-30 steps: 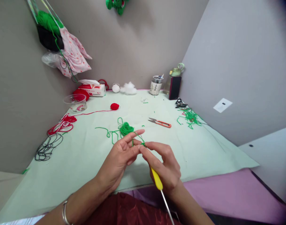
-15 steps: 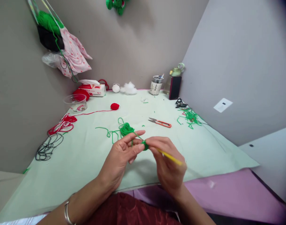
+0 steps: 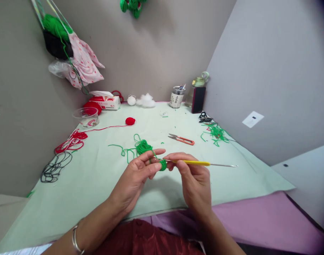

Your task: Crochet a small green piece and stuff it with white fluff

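Between the thumb and fingers of my left hand is a small green crocheted piece. Green yarn runs from it past my left fingers to a loose green bundle on the table just behind. My right hand grips a crochet hook by its yellow handle. The hook lies nearly level, its left metal end at the top of the green piece and its other metal end sticking out to the right. Orange-handled thread snips lie behind my right hand.
Red yarn, black cord and a clear tub are at the left. A tissue box, white stuffing, pen jar and phone stand along the back. Green scraps lie at the right.
The hook has swung from slanting down toward me to nearly level, pointing right. My right hand has turned with it, and more of the green piece shows between my hands.
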`<action>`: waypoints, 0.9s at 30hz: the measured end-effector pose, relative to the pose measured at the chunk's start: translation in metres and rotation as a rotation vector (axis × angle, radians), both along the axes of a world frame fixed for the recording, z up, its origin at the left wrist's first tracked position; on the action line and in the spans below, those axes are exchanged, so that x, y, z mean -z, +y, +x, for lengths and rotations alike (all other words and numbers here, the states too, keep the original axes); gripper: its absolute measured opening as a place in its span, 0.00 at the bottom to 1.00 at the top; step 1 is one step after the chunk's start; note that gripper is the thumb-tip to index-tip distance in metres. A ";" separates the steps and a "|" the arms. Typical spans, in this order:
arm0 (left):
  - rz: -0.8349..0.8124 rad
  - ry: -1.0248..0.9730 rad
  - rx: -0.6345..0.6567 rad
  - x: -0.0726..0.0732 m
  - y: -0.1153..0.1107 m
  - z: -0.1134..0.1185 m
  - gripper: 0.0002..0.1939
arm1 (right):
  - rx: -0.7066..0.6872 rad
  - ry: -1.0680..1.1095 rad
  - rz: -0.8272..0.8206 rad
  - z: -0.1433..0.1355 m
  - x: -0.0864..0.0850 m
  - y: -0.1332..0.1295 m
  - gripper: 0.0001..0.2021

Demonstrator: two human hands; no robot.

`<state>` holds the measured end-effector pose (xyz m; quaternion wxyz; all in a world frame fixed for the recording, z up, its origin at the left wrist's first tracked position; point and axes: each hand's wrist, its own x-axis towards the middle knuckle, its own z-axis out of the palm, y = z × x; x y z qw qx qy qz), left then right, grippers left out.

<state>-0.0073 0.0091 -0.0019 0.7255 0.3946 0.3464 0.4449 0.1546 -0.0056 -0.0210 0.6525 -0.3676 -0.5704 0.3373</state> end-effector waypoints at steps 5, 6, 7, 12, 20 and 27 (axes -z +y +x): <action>-0.032 -0.037 0.016 0.000 -0.001 0.000 0.26 | -0.025 0.011 0.019 0.000 0.000 0.000 0.09; -0.038 -0.044 0.013 0.000 -0.001 0.000 0.27 | -0.028 0.008 0.024 -0.001 -0.001 -0.001 0.09; -0.044 -0.053 0.009 0.000 -0.002 0.000 0.28 | -0.028 0.000 0.028 -0.002 -0.001 -0.001 0.08; -0.106 -0.126 0.001 -0.003 0.001 -0.001 0.23 | 0.021 0.002 0.009 0.000 0.001 0.000 0.08; -0.034 -0.075 0.012 -0.005 0.006 -0.003 0.18 | -0.100 0.172 -0.075 0.000 0.002 0.008 0.09; 0.079 0.076 -0.055 -0.004 0.002 -0.004 0.17 | -0.047 0.146 -0.072 -0.005 0.001 0.008 0.10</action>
